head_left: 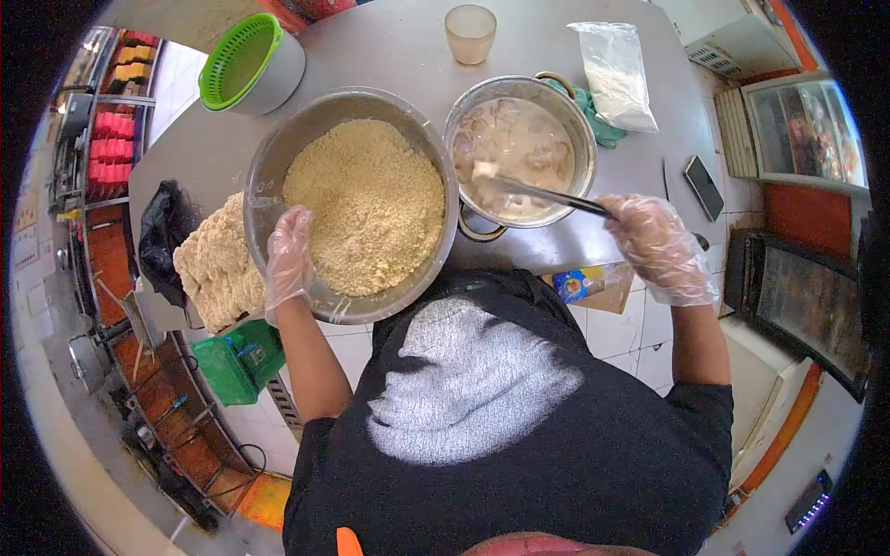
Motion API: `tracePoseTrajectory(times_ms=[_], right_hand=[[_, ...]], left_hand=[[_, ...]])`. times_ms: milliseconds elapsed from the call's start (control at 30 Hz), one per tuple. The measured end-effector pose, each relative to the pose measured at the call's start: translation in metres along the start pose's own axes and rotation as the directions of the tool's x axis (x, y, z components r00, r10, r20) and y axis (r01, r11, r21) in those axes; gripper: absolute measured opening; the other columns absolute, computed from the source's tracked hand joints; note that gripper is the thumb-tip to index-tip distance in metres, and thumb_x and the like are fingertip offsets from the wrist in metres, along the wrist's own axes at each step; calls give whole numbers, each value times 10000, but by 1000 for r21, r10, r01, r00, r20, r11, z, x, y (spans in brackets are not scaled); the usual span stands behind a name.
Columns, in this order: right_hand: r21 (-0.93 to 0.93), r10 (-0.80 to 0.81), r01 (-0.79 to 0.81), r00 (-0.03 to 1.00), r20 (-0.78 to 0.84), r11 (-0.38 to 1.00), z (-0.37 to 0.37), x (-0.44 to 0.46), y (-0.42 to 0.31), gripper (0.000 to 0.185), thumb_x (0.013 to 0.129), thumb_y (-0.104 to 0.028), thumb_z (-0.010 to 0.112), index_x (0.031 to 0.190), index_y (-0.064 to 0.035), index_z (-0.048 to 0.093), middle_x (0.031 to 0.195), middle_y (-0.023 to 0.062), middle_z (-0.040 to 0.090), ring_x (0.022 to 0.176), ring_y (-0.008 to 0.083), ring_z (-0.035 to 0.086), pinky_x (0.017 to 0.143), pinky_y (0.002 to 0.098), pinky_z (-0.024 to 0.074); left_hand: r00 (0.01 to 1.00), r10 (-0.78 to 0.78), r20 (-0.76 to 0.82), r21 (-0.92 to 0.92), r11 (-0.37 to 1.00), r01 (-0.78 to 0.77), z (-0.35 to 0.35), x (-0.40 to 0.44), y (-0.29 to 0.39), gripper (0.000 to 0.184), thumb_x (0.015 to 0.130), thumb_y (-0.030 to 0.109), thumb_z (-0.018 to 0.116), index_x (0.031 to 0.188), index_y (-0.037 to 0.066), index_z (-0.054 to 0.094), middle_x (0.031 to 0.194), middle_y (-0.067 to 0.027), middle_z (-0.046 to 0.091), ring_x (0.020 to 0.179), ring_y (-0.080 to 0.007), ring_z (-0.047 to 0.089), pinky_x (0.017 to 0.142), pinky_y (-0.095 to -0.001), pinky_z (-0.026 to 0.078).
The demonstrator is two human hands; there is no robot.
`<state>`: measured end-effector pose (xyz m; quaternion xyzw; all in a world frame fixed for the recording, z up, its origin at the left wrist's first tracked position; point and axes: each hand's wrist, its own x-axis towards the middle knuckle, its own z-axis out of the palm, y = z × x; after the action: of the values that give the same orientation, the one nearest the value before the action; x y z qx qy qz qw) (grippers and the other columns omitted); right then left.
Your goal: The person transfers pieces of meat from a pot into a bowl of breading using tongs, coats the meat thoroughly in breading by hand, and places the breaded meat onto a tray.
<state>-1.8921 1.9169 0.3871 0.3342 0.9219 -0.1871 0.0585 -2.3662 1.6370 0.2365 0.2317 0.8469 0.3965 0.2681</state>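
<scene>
My right hand [654, 239], in a clear plastic glove, is closed around the black handle of metal tongs [547, 192]. A pale, batter-coated piece [485, 170] shows at the tongs' tip, over a metal pot [588, 171]. Inside the pot is milky liquid [519, 130] with several onion-like rings or pieces. My left hand [291, 250], gloved too, reaches over the near-left rim of a large metal bowl [371, 100]. Its fingers are extended inside, beside coarse yellowish crumbs [375, 208], and hold nothing that I can see.
Left of the bowl lies a bag of pale crumbs [221, 264], near a black plastic bag [162, 241]. Farther back stand a green strainer in a pale tub [278, 74] and a translucent cup [470, 35]. To the right are a bag of white powder [616, 79] and a phone [705, 188].
</scene>
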Motion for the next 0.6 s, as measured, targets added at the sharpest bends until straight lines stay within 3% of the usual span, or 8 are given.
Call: tracePoseTrajectory(times_ms=[33, 167, 267, 300, 433, 600], right_hand=[[33, -34, 38, 992, -124, 999, 0, -5, 7, 221, 920, -96, 669, 1127, -52, 735, 904, 189, 704, 849, 384, 693, 795, 501, 555], [73, 112, -98, 972, -208, 992, -13, 1, 21, 325, 897, 22, 665, 1218, -18, 702, 1056, 228, 737, 1010, 384, 722, 901, 457, 561], [-42, 136, -159, 931, -340, 986, -4, 6, 40, 367, 890, 20, 677, 1252, -32, 692, 1074, 231, 739, 1017, 385, 724, 910, 455, 567], [-128, 51, -116, 904, -424, 985, 0, 6, 43, 411, 890, 34, 664, 1293, -42, 676, 1085, 229, 739, 1027, 381, 723, 922, 450, 570], [-22, 140, -155, 936, -324, 988, -8, 1, 31, 364, 889, 16, 686, 1250, -29, 700, 1095, 223, 739, 1043, 381, 717, 931, 439, 566], [183, 111, -92, 989, -98, 979, -16, -8, 3, 312, 894, -29, 718, 1205, -5, 718, 1091, 225, 735, 1024, 385, 711, 909, 442, 552]], left_hand=[[1000, -6, -8, -4, 1000, 6, -1, 0, -2, 438, 1023, 350, 682, 1293, 5, 668, 1221, -101, 700, 1163, -191, 620, 1049, -334, 458], [1000, -14, -4, -59, 998, 14, -3, -3, 4, 445, 1017, 354, 692, 1290, 3, 668, 1213, -96, 695, 1149, -189, 616, 1043, -334, 459], [1000, -24, -14, -76, 997, 23, -4, -3, 9, 448, 1012, 358, 700, 1287, 5, 670, 1208, -89, 690, 1133, -185, 614, 1036, -334, 460], [1000, -10, -19, -59, 998, 9, -5, -4, 11, 449, 1010, 360, 703, 1286, 7, 671, 1205, -84, 688, 1125, -183, 613, 1031, -334, 462], [997, -18, -72, -54, 998, 14, -5, -15, 28, 435, 1010, 365, 706, 1269, 16, 681, 1179, -67, 687, 1094, -172, 612, 1010, -332, 468], [999, 15, 47, -138, 990, -8, -15, -2, -8, 385, 1020, 354, 691, 1227, 29, 702, 1137, -67, 701, 1047, -174, 634, 991, -338, 479]])
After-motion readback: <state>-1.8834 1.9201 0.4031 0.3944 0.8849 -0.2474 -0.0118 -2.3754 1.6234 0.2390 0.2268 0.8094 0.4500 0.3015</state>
